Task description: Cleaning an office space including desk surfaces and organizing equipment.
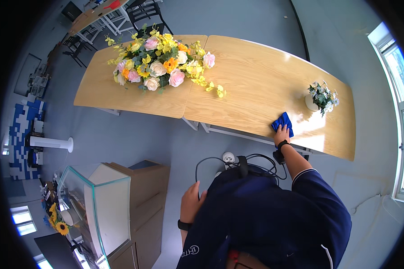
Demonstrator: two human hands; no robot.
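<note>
In the head view, your right hand (281,133) lies on the blue cloth (283,120), which sits bunched on the tabletop (242,80) near its close edge, toward the right end. Its fingers reach over the cloth, but you cannot tell whether they pinch it or only rest there. A white pot (311,103) of pale flowers (324,96) stands beyond the cloth and to its right, apart from it. A large bouquet (157,69) of yellow, pink, orange and cream flowers lies across the left part. Your left hand (193,201) hangs below the tabletop beside a black cable (197,169); whether its fingers grasp that cable, you cannot tell.
</note>
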